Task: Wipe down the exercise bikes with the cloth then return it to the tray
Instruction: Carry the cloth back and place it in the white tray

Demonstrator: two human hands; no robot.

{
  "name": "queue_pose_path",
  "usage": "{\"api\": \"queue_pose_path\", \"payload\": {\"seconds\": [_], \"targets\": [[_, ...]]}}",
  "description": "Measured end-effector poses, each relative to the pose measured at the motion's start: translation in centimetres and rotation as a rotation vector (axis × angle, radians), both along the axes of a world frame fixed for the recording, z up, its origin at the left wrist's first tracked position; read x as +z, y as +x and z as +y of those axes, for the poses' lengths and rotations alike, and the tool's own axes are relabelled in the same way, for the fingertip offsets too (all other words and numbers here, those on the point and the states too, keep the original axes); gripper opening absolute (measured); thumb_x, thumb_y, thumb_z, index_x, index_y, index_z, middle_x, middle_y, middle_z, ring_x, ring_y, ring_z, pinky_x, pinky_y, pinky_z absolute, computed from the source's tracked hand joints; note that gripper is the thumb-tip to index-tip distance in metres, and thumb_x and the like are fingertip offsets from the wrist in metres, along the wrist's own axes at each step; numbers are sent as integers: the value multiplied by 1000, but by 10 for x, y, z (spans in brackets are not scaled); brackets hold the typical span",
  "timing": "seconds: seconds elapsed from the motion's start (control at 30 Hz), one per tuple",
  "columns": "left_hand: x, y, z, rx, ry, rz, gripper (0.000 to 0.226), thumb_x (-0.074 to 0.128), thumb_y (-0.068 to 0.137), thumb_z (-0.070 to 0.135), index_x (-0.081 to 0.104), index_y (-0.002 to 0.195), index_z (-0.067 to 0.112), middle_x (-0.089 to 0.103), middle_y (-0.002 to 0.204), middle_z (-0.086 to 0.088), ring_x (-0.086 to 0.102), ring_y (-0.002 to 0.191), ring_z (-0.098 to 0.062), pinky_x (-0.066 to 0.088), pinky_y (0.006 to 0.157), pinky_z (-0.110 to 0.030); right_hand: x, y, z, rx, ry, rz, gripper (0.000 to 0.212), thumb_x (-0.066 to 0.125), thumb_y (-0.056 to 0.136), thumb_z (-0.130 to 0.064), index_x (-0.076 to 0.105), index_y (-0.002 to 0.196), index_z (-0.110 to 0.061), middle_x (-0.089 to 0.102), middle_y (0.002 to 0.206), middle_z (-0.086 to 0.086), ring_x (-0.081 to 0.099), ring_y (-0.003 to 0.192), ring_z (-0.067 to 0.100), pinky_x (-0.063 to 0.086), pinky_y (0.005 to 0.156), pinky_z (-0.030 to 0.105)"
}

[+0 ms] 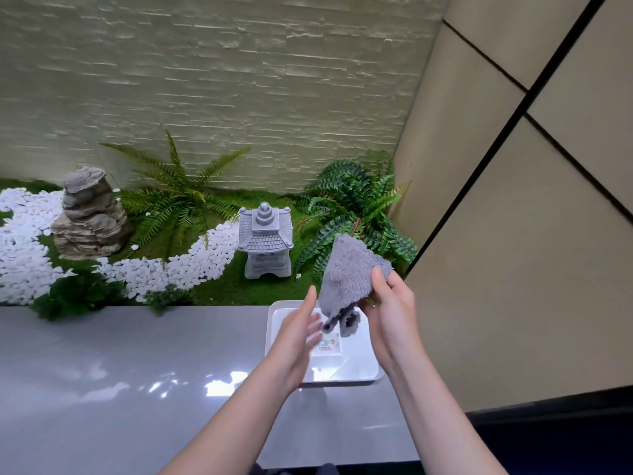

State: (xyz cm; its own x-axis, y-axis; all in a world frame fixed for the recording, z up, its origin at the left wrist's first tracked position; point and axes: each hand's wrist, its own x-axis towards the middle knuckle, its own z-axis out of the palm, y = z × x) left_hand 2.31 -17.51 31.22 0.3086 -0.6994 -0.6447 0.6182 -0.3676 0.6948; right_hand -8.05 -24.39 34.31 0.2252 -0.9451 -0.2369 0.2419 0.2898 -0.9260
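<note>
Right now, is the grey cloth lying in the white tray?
No: the right hand holds the cloth up above the tray, while the left hand is open beside it.

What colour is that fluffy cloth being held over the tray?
Grey. The cloth, held by the right hand, shows best in the head view.

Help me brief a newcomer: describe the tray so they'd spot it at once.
Follow the grey ledge before the pebble garden rightward, past the stone lantern. The tray lies there: shallow, rectangular, white against the grey, a printed label inside.
</note>
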Motion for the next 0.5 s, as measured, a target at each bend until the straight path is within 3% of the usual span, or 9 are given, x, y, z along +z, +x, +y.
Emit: {"api": "queue_pose_path", "payload": {"seconds": [0.1,0.2,0.3,0.4,0.5], "targets": [[2,-5,-3,-15,-118,427,61,50,82,62,67,107,9,69,98,-10,61,81,-19,44,74,-26,-4,0,2,24,129,-230,21,42,100,-11,60,109,-5,74,99,5,70,88,16,56,72,29],[5,1,-8,100,-212,500,44,46,93,42,62,112,5,72,94,-13,66,78,-22,50,70,-29,-12,-5,5,-8,165,-268,23,40,101,-10,59,113,-8,72,104,7,67,92,19,54,77,33],[3,5,-10,147,-198,226,25,47,98,22,58,111,5,69,104,-14,67,86,-24,53,70,-35,-20,-13,8,-11,134,-229,24,38,101,-8,59,113,-9,71,104,5,67,92,17,55,75,33],[7,11,-8,180,-246,-126,11,52,95,14,54,103,7,71,92,-8,68,77,-17,51,66,-34,-31,-22,13,7,107,-131,22,40,99,-3,59,108,-8,69,99,7,67,88,16,57,71,30],[17,16,-6,122,-362,-298,11,55,93,7,51,103,7,73,88,-5,69,82,-17,54,72,-33,-41,-30,18,32,160,-116,25,40,94,5,62,100,-5,67,93,12,64,86,23,57,69,31]]}}
